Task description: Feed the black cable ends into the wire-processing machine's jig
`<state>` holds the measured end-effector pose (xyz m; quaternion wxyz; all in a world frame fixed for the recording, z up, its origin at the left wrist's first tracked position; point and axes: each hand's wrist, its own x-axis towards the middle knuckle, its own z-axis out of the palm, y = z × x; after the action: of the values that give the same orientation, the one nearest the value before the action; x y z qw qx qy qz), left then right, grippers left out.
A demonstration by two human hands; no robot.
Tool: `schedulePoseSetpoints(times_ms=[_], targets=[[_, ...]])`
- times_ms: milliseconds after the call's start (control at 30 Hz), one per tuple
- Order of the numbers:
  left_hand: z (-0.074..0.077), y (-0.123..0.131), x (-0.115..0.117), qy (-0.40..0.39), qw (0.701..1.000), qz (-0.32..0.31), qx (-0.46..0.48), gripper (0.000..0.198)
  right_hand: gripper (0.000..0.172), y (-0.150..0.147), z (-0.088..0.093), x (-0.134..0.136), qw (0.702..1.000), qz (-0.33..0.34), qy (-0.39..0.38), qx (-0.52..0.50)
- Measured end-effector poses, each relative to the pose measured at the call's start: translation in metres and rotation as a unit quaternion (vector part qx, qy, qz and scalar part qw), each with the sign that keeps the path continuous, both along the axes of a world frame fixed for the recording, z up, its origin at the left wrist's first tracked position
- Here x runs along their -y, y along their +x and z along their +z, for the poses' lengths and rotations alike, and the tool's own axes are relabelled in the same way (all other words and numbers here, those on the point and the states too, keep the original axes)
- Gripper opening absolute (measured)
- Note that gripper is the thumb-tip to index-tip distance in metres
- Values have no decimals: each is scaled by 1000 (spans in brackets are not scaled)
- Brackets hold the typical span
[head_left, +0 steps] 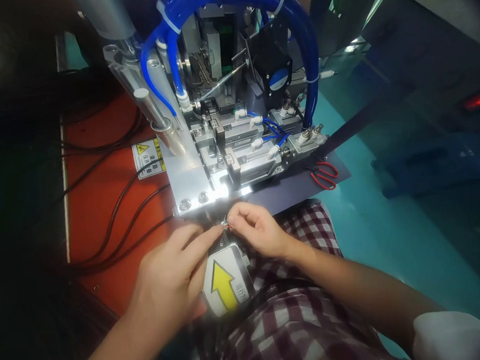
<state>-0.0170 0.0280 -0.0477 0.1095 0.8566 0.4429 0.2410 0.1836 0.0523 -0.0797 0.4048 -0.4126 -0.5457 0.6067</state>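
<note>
A small shiny part (225,224) with what look like thin wires sits between my fingertips, just in front of the machine's lit front edge. It is too small to name. My left hand (170,267) comes from the left, its index finger stretched to the part and its thumb mostly hidden below; the fingers are closed together. From the right, my right hand (260,230) pinches at the same part between thumb and index finger, with the other fingers curled. Both hands are close together above a white cover (215,299) with a yellow arrow.
The metal machine (238,152) stands ahead, with pneumatic cylinders and thick blue tubing (311,60). Black cables (115,221) cross the orange surface (90,212) at left. Red-handled pliers (325,175) lie on a dark plate (282,196) at right. A checked cloth (275,331) covers my lap.
</note>
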Motion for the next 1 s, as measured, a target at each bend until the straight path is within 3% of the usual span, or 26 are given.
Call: schedulePoseSetpoints(times_ms=[167, 800, 1000], targets=[[6, 2, -3, 12, 1000, -10, -23, 29, 37, 0, -3, 0, 1000, 1, -5, -6], [-3, 0, -1, -11, 999, 7, -31, 35, 44, -2, 0, 2, 994, 3, -94, -54], [-4, -1, -1, -6, 999, 13, -33, 34, 36, 2, 6, 9, 993, -16, -107, -36]])
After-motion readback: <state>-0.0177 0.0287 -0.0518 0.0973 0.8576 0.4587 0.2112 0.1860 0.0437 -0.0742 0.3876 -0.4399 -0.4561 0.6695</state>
